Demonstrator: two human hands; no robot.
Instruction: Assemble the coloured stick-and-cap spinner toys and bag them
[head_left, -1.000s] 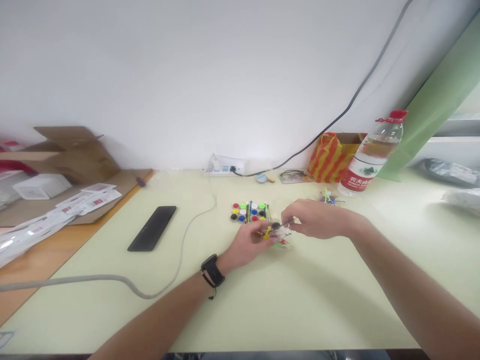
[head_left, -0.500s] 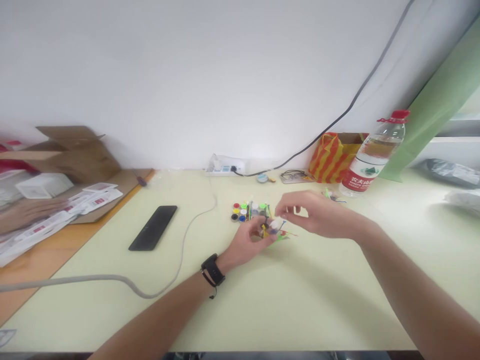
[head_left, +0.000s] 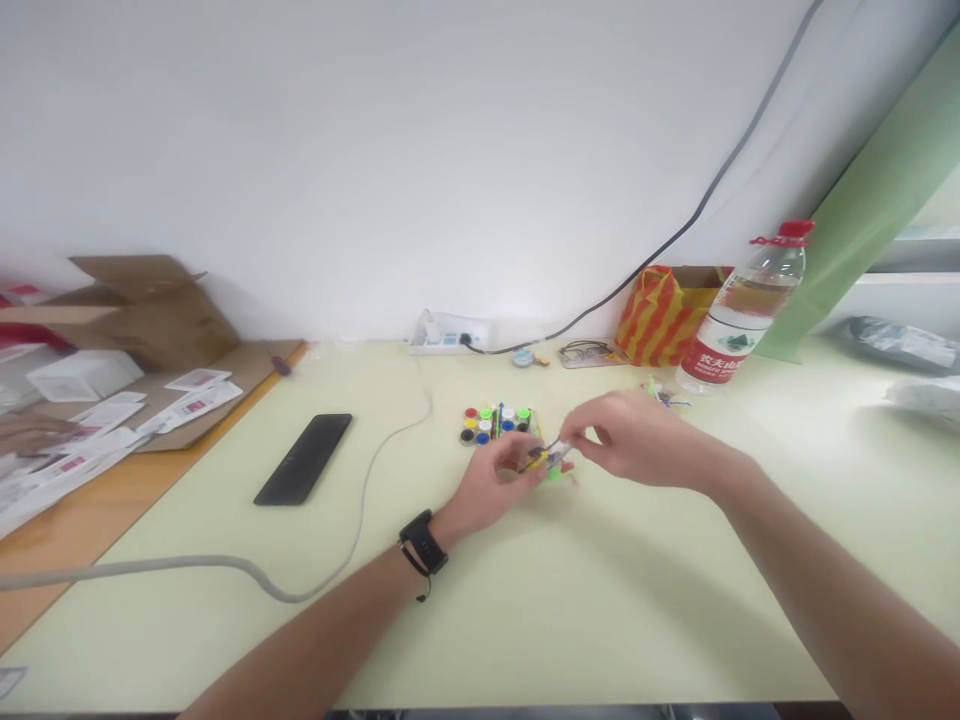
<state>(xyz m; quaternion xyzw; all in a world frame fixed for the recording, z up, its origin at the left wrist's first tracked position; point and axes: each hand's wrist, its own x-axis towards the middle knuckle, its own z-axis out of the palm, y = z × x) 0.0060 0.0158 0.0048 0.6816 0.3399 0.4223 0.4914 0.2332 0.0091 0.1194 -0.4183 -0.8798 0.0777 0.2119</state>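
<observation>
My left hand (head_left: 491,488), with a black watch on its wrist, is closed round a small bundle of coloured sticks (head_left: 551,462) over the pale green table (head_left: 600,600). My right hand (head_left: 637,440) meets it from the right, fingers pinched on a thin dark stick (head_left: 546,449) at the bundle. Just behind the hands lies a paint set (head_left: 495,424) of small coloured pots with a few sticks on it. A few more coloured sticks (head_left: 660,395) lie behind my right hand, near the bottle.
A black phone (head_left: 304,458) lies to the left, with a grey cable (head_left: 225,565) curving past it. At the back stand a power strip (head_left: 450,332), glasses (head_left: 589,351), a striped bag (head_left: 660,315) and a water bottle (head_left: 742,315). Cardboard and packets (head_left: 112,415) cover the left, where another person's hand (head_left: 26,432) rests.
My right hand lifted off the bundle half a second ago and has come back down to pinch a stick at it. The other person's hand at the left has shifted.
</observation>
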